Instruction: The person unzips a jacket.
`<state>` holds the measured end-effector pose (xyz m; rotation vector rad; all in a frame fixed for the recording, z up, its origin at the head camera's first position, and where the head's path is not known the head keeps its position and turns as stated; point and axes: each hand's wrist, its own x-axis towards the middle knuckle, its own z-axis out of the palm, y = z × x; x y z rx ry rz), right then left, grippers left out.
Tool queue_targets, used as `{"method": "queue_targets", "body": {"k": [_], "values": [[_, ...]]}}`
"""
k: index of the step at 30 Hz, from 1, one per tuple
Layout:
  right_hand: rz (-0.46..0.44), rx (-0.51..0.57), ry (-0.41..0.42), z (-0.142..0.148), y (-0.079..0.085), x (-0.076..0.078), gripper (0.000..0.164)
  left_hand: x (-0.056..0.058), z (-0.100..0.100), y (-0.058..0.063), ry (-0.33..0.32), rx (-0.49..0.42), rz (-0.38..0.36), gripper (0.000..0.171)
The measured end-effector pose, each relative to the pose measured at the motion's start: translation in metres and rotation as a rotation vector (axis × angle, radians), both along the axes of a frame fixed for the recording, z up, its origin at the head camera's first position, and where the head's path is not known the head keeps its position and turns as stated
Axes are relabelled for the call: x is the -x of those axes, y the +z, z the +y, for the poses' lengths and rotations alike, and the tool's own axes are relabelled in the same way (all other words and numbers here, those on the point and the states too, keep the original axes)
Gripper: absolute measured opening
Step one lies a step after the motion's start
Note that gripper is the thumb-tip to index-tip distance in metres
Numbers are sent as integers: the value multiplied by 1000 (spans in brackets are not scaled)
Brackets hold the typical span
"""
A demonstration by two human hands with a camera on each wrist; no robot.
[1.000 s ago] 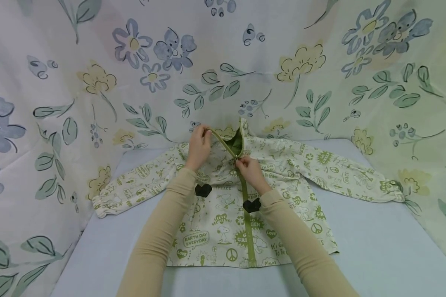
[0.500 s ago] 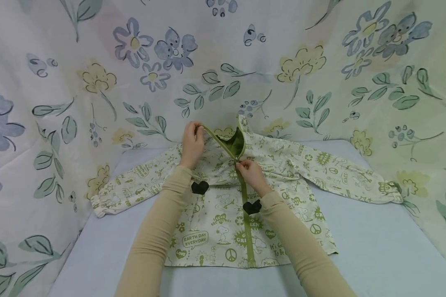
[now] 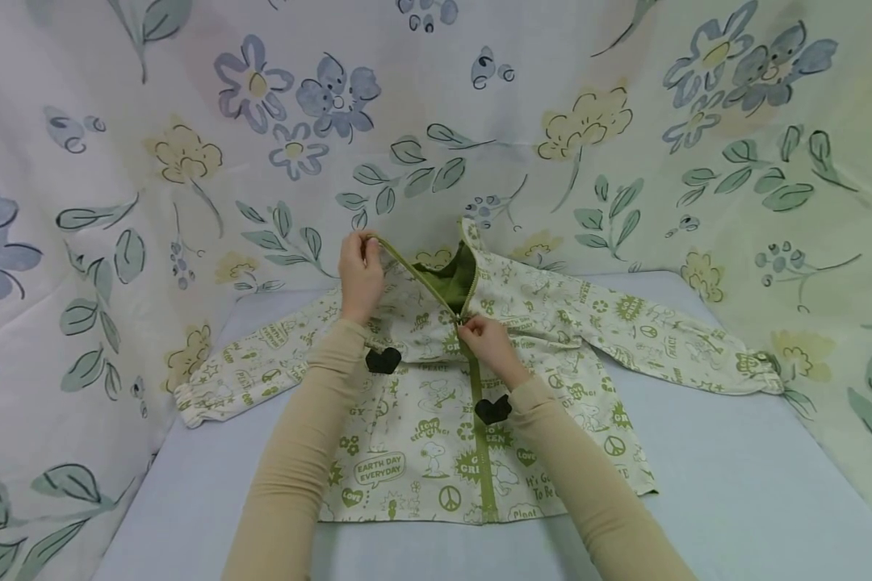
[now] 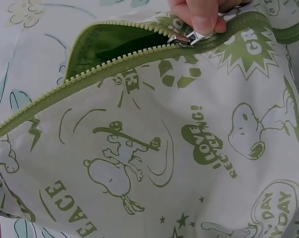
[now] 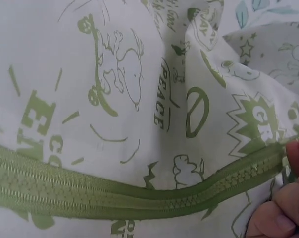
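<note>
Here's the jacket [image 3: 429, 403] on the table [image 3: 189, 484], collar [image 3: 471, 232] by the far edge; left hand [image 3: 361, 276] pinching zipper tape [image 3: 416, 273], right hand [image 3: 490, 343] gripping the pull tab [image 4: 201, 36]. Slackened tape, I reckon, could jam the slider [image 4: 178, 40].

floral cloth [image 3: 509, 113], blue, yellow and green print: beyond the grip, rising on either side | pale tabletop [image 3: 727, 484]: below the grip, both sides

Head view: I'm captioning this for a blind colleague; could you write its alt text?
A person's right hand pinches the zipper pull of a cream-and-green printed jacket while the left hand holds its open edge aside. The jacket lies with sleeves spread on a pale surface before floral fabric.
</note>
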<state>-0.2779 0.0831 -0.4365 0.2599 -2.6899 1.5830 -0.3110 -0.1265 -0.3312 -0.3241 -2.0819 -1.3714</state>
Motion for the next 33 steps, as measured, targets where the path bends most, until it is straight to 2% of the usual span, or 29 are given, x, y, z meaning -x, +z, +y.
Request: {"method": "queue_targets", "body": {"k": [4, 9, 16, 23, 26, 28, 30, 33], "values": [[29, -23, 2, 2, -1, -2, 21, -2, -3, 0, 9, -31, -25, 20], [11, -23, 3, 4, -4, -5, 21, -2, -7, 2, 22, -42, -41, 21], [8, -7, 4, 10, -13, -9, 21, 0, -13, 5, 30, -63, -23, 22], [-13, 43, 14, 15, -10, -14, 22, 2, -18, -3, 23, -94, -66, 20], [8, 69, 18, 16, -5, -16, 23, 4, -17, -8, 31, -25, -63, 24], [10, 83, 21, 18, -1, -17, 23, 3, -15, -12, 64, 71, -38, 28], [6, 92, 23, 19, 0, -17, 23, 3, -11, -15, 131, 209, 33, 33], [1, 98, 25, 19, 1, -17, 24, -1, 0, -20, 226, 442, 185, 42]]}}
